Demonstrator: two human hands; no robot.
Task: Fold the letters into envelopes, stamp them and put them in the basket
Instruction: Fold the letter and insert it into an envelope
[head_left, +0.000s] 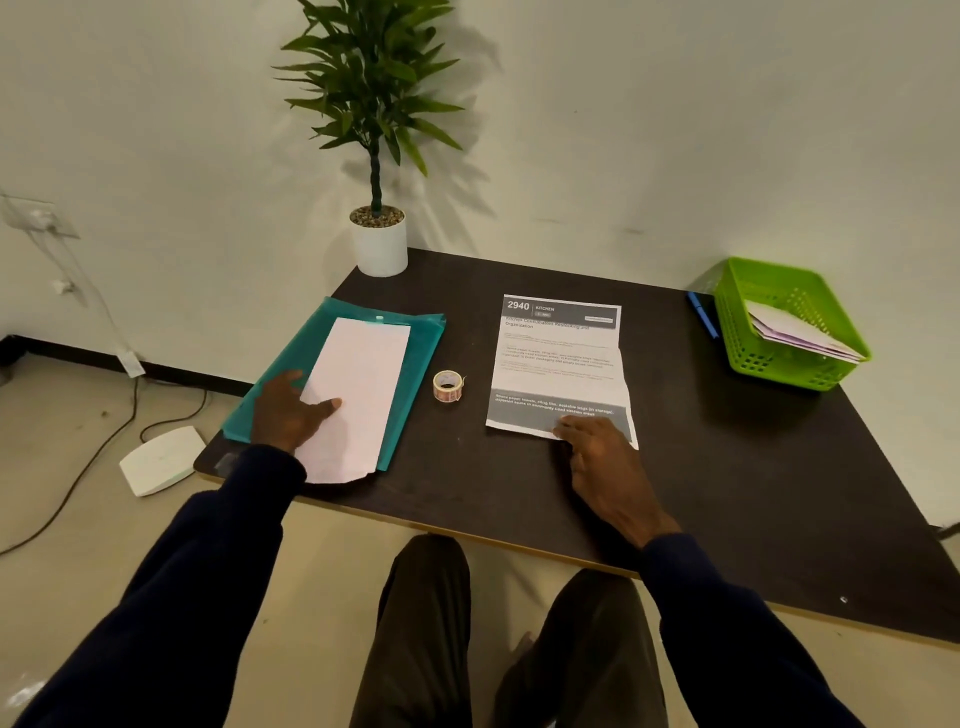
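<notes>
Your left grip (291, 410) lies open, fingers spread flat on the near left part of a pale envelope (363, 384), holding nothing. That envelope rests on a teal folder (421, 358) at the left of the worktop (727, 467); its long axis runs away from you, leaning a little right at the far end, and its near end juts just past the worktop's edge. Just right of the folder stands the stamp roll (448, 386), apart from everything. Next comes the letter (558, 358), lying flat and not yet folded, its long axis also running away from you, heading at the far end. Your right grip (602, 457) has its fingertips on the letter's near edge; you cannot tell whether they pinch it or only touch it. Far right, the green basket (737, 332) already holds several envelopes, so I judge part of the batch done; this letter needs folding, inserting, stamping and dropping in
</notes>
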